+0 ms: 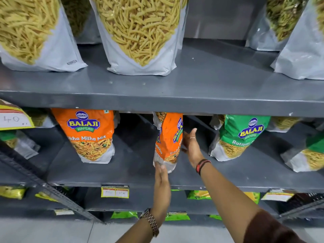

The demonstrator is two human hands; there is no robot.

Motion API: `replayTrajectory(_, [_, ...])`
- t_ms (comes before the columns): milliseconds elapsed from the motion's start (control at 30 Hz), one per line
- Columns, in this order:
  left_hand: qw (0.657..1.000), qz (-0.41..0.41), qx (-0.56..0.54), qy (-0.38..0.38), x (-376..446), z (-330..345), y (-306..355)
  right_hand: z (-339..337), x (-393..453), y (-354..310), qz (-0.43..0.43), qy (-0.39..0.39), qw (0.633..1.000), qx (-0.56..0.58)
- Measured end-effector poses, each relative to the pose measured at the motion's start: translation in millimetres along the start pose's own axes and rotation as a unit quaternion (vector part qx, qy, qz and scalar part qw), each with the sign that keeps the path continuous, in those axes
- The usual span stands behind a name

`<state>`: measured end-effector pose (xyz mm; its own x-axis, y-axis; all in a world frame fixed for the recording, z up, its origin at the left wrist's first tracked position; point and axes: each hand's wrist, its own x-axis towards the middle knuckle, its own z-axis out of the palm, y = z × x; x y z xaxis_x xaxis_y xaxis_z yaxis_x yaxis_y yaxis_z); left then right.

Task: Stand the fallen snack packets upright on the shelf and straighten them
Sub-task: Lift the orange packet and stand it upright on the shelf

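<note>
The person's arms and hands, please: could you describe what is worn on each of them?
The left hand is bare, and its wrist carries a metal-link wristwatch. The right hand has a thin ring on one of its fingers, with red and black thread bands around the wrist. A dark brown sleeve covers the right upper arm; both forearms are uncovered.

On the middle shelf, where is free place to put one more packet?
Bare shelf lies between the left orange packet and the held orange packet, and a narrower strip between the right hand and the green packet. The far right end is crowded.
</note>
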<state>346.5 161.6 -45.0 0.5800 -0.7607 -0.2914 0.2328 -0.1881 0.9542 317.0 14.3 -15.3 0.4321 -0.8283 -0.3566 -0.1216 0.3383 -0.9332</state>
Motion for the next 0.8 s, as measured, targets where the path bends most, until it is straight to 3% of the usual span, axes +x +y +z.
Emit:
replayTrajectory(133, [0.998, -0.001, -0.04, 0.048, 15, 8, 12, 7, -10, 2, 0.004, -0.079, 0.996, -0.035])
replayTrajectory(300, [0.988, 0.031, -0.067, 0.137, 39, 1, 22, 10, -34, 24, -0.041, -0.096, 0.995, -0.006])
replayTrajectory(367, [0.988, 0.047, -0.058, 0.132, 49, -7, 28, 9, -43, 32, -0.043, -0.095, 0.994, -0.018])
replayTrajectory(633, [0.996, -0.016, -0.021, 0.09, 74, -32, 38, -8, -45, 55, -0.048, -0.086, 0.993, -0.064])
replayTrajectory(733, [0.984, -0.03, -0.041, 0.169, 71, -51, 14, -7, -46, 69, -0.028, -0.038, 0.992, -0.118])
replayTrajectory(800, [0.973, -0.03, -0.058, 0.22, 62, -69, 1, 2, -48, 75, -0.01, -0.047, 0.99, -0.136])
